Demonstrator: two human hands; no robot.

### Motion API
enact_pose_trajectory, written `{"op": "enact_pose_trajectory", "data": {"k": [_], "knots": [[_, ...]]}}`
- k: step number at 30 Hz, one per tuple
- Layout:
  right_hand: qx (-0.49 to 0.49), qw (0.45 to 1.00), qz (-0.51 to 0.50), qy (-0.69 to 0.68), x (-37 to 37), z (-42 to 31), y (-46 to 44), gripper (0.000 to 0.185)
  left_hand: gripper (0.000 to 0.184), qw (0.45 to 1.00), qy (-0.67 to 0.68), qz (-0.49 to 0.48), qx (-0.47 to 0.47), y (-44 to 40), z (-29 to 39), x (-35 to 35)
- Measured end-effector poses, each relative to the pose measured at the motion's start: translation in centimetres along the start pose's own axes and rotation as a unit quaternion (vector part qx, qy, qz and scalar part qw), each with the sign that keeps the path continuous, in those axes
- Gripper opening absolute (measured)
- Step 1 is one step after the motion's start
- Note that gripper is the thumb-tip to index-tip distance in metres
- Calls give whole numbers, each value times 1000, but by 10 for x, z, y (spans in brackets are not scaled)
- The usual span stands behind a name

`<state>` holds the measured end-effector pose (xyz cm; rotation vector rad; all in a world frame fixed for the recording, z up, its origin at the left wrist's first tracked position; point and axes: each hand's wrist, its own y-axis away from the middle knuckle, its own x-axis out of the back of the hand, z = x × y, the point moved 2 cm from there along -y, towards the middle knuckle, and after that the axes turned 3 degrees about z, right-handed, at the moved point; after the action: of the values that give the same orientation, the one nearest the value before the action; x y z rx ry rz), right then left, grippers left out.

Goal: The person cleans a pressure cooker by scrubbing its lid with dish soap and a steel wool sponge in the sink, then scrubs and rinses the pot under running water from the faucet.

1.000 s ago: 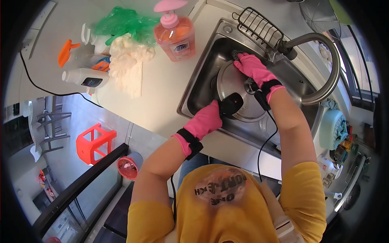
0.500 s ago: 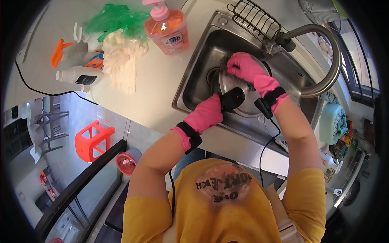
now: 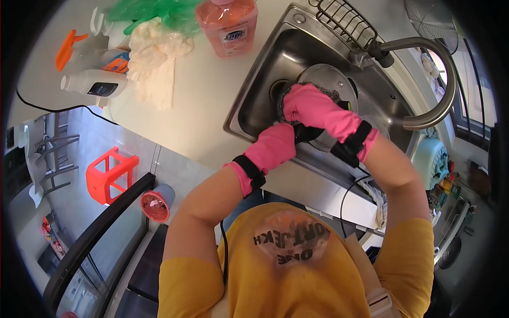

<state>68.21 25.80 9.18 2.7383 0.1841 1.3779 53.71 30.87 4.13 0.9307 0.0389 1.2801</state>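
My right hand (image 3: pixel 312 107), in a pink rubber glove, is closed on a grey steel-wool scrubber (image 3: pixel 328 93). It presses this against a round, shiny pot lid (image 3: pixel 330 73) with a metal rim in the sink (image 3: pixel 253 103). My left hand (image 3: pixel 273 144), also gloved in pink, is closed at the lid's near left side, its fingertips partly hidden. Between the two hands a black piece (image 3: pixel 307 133) shows in part under my right hand; its kind is unclear. Both wrists wear black straps with small black boxes.
A curved faucet (image 3: pixel 450 87) and wire rack (image 3: pixel 347 24) flank the sink. On the counter at left are a pink soap bottle (image 3: pixel 229 29), cream gloves (image 3: pixel 154 58), a green bag (image 3: pixel 154 13) and spray bottles. A red stool (image 3: pixel 112 175) stands on the floor.
My right hand has moved down and left across the lid, close to my left hand, now covering much of the black piece. The view has shifted slightly.
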Motion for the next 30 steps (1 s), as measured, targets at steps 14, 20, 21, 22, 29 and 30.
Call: {"op": "enact_pose_trajectory", "data": {"k": [14, 20, 21, 22, 29, 30], "knots": [[-346, 929, 77, -110, 51, 131, 89, 59, 41, 994, 52, 100, -4, 16, 8, 4], [-407, 785, 382, -269, -50, 141, 199, 42, 48, 995, 80, 62, 7, 13, 7, 8], [-370, 810, 429, -152, -63, 123, 205, 40, 54, 994, 92, 51, 10, 12, 6, 5], [-326, 821, 468, -31, -73, 103, 207, 38, 60, 994, 102, 43, 12, 9, 3, 4], [-293, 892, 341, 48, -92, -52, 157, 34, 79, 983, 171, -2, 59, 8, 18, -5], [-282, 905, 316, 32, -89, -53, 155, 34, 79, 984, 170, 2, 51, 7, 18, -5]]}}
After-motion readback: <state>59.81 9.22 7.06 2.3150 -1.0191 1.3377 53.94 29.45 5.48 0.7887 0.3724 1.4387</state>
